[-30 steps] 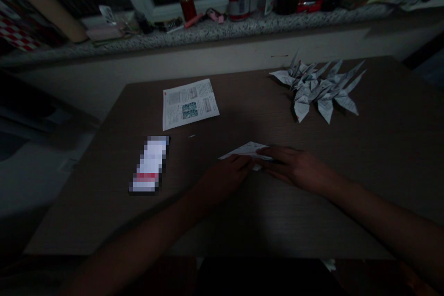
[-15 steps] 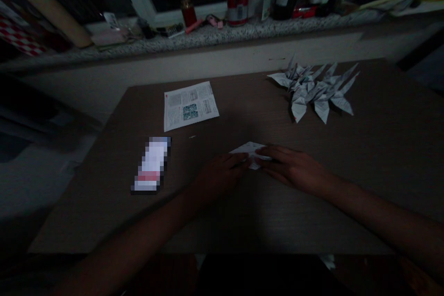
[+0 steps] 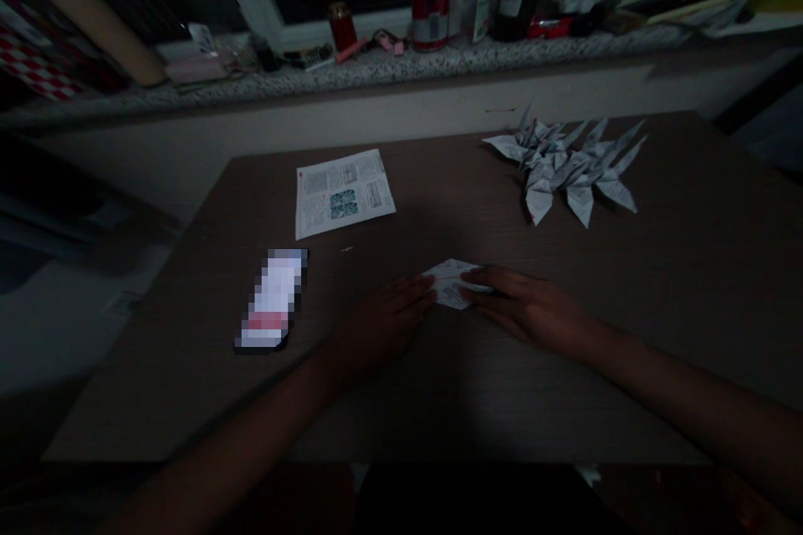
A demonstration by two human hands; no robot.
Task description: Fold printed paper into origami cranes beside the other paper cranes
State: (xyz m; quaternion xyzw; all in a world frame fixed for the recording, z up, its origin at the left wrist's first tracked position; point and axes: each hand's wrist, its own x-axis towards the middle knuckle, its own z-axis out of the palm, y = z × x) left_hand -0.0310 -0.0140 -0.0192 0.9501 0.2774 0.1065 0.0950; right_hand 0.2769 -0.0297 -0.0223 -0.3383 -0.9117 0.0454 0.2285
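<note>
Head view — left hand [image 3: 380, 326], right hand [image 3: 527, 309] — seemingly on folded paper [image 3: 449, 284]

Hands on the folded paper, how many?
2. The left hand touches the left edge of the folded paper; the right hand rests its fingers over the paper's right side.

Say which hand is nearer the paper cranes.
Right hand: nearer, just in front of the paper cranes. The left hand is farther, in front of them and off to their left.
</note>
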